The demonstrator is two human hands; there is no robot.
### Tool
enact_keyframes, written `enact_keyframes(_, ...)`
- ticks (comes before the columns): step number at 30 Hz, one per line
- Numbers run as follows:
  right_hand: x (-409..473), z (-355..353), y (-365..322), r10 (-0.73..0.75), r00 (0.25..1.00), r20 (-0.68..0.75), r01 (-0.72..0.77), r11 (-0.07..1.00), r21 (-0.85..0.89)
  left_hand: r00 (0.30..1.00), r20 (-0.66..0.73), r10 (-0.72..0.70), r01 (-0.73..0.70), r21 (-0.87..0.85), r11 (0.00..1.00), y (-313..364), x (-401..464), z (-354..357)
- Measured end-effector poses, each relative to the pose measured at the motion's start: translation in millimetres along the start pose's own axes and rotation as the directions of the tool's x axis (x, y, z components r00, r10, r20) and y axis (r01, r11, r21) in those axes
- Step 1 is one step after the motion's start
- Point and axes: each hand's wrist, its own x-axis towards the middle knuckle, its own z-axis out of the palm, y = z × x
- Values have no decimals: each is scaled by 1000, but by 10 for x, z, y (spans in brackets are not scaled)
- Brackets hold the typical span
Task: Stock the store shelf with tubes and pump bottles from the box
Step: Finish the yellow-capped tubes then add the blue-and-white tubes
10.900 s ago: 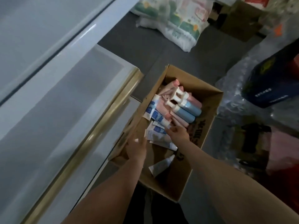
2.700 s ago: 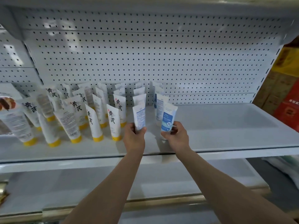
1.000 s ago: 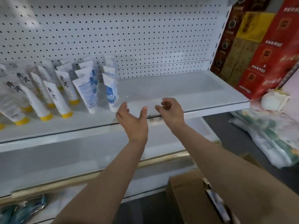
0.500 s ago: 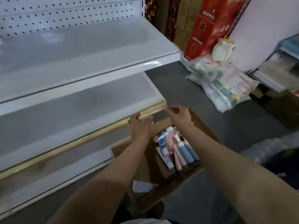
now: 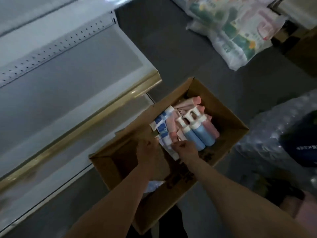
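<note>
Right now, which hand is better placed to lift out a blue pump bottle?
Probably the right hand: it sits directly beside the blue pump bottles in the box. The left hand is farther off, over the white-and-blue tubes.

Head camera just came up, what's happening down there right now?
A person is bent over an open cardboard box on the floor beside the shelf. Both hands reach in: the left hand and right hand are at the white-and-blue tubes. Whether either has a grip is unclear. The blue pump bottles lie untouched alongside.
</note>
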Motion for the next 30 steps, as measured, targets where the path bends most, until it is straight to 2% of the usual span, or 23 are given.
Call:
enact_keyframes(3, 257, 139, 44, 40, 998, -38, -40, 999, -7, 997, 77, -26, 22, 45, 999, -115, 291, 217)
enact_keyframes(6, 481, 295, 94, 69, 996, -52, -68, 997, 20, 986, 132, -100, 103, -10, 995, -178, 527, 388)
enact_keyframes(11, 625, 551, 182, 104, 994, -31, -99, 986, 131, 969, 196, -148, 153, -15, 988, -327, 776, 586)
enact_keyframes(16, 774, 938, 455, 137, 990, 33, -141, 956, 257, 971, 159, -179, 190, -59, 980, -438, 854, 614)
enact_keyframes(21, 613, 857, 230, 202, 977, -73, -153, 893, 424, 954, 205, -217, 238, -83, 968, -570, 909, 613)
enact_keyframes(25, 692, 729, 132, 269, 963, -19, -236, 876, 421, 940, 209, -268, 293, -99, 951, -650, 936, 629)
enact_keyframes(27, 747, 713, 170, 306, 952, 16, -271, 818, 507, 935, 213, -283, 312, -119, 943, -677, 933, 644)
enact_keyframes(30, 740, 750, 276, 303, 945, 124, -301, 656, 692, 924, 233, -302, 337, -127, 933, -707, 934, 680)
